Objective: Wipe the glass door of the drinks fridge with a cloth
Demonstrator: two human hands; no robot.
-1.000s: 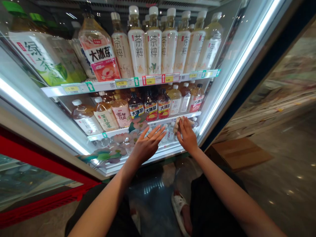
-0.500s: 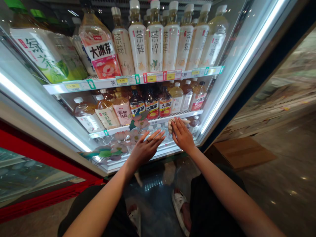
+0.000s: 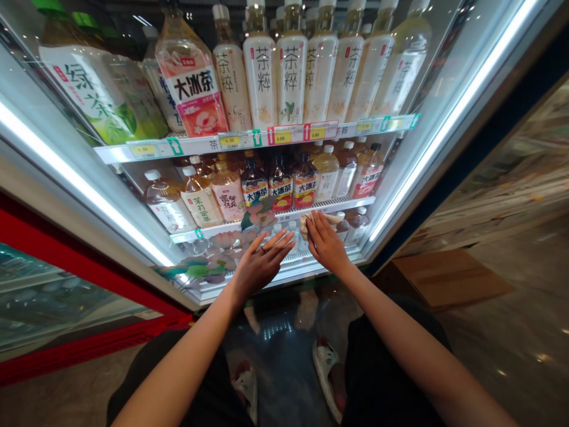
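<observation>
Under my right hand (image 3: 326, 244) is a beige cloth (image 3: 306, 228), pressed flat against the glass door (image 3: 213, 240) of a drinks cooler. Part of the cloth sticks out past my fingers on both sides. To its left my left hand (image 3: 262, 261) is open, fingers stretched out, with a ring on one finger and nothing held. Whether its fingertips touch the glass I cannot tell. Pink flower decals with green leaves (image 3: 208, 270) are on the glass left of my left hand. Behind the glass stand tea bottles (image 3: 282, 190) on the middle shelf.
Tall bottles (image 3: 291, 77) fill the upper shelf above price tags. A red-framed cooler (image 3: 93, 332) adjoins at the left. A flat cardboard piece (image 3: 451, 279) lies on the floor at right, near blurred stacked goods (image 3: 502, 196). My feet in light shoes (image 3: 329, 370) are below.
The view has shifted a little, so the cooler and its bottles appear farther right. My right hand stays on the cloth against the glass, and my left hand remains spread beside it.
</observation>
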